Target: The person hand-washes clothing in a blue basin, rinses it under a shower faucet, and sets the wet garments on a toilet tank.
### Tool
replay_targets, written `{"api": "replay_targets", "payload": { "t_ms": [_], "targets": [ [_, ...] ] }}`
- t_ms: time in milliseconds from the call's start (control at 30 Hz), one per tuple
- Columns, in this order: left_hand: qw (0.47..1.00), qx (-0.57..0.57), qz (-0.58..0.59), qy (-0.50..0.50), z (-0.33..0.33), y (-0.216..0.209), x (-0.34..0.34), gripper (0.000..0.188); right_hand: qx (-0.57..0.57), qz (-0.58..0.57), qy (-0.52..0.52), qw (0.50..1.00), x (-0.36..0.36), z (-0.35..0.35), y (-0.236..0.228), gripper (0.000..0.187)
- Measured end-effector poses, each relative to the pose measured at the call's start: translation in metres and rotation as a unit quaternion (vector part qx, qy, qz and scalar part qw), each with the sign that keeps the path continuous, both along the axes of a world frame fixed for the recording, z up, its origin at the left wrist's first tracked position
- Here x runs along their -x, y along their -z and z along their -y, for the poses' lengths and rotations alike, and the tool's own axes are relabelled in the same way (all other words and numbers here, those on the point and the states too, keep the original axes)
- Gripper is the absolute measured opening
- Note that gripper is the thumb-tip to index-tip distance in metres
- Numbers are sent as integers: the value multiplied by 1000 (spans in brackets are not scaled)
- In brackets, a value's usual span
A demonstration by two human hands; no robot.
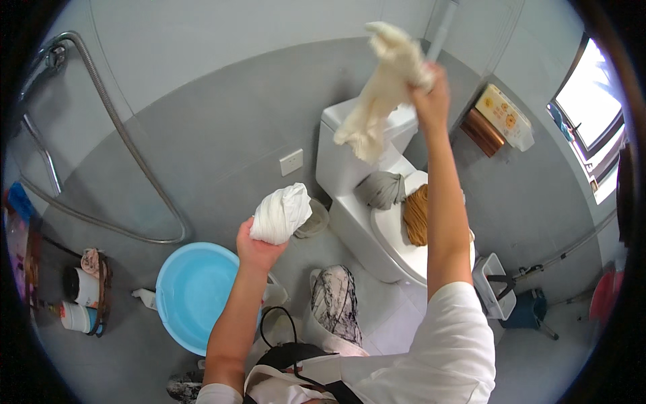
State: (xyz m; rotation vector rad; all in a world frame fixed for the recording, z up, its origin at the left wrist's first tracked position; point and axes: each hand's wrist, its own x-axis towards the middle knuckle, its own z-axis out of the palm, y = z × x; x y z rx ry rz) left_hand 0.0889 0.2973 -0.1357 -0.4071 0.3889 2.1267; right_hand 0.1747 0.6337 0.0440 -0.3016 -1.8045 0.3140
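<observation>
My left hand (258, 250) is closed around a bunched white cloth (281, 214), held up in front of me to the right of a light-blue basin (195, 296). Raised high on the right, my right hand (432, 99) grips a cream cloth (385, 87) that hangs partly loose and looks slightly blurred. The cream cloth covers part of the toilet tank (334, 145) from view. Below my right forearm, a gathered grey cloth (382, 190) and a folded brown cloth (417, 215) lie on the white toilet lid (393, 232).
At the left wall hangs a shower hose (124, 128), above a small rack (103, 293) with containers. A tissue pack (503, 114) sits on a copper-coloured holder (482, 133) at the right. Beside the toilet stand a white bin (493, 289) and a dark-blue bucket (527, 310).
</observation>
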Motion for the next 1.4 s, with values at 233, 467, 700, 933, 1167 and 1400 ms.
{"api": "replay_targets", "payload": {
  "t_ms": [233,467,700,933,1167,1400],
  "targets": [
    [998,-11,-65,-13,-13,-18,13,42,-5,244,89,966,36,-5,99,37],
    [999,9,-38,3,-29,-21,14,42,-85,328,117,934,78,17,112,45],
    [999,0,-38,9,-46,-6,24,40,-46,396,22,917,77,-82,111,34],
    [1000,-5,-6,-12,-51,1,39,40,82,434,235,866,75,-160,104,38],
    [1000,-9,-2,-16,-45,10,42,40,168,401,380,817,64,-165,93,32],
    [1000,-27,11,12,-34,8,30,41,59,402,245,880,69,-111,87,30]
  ]
}}
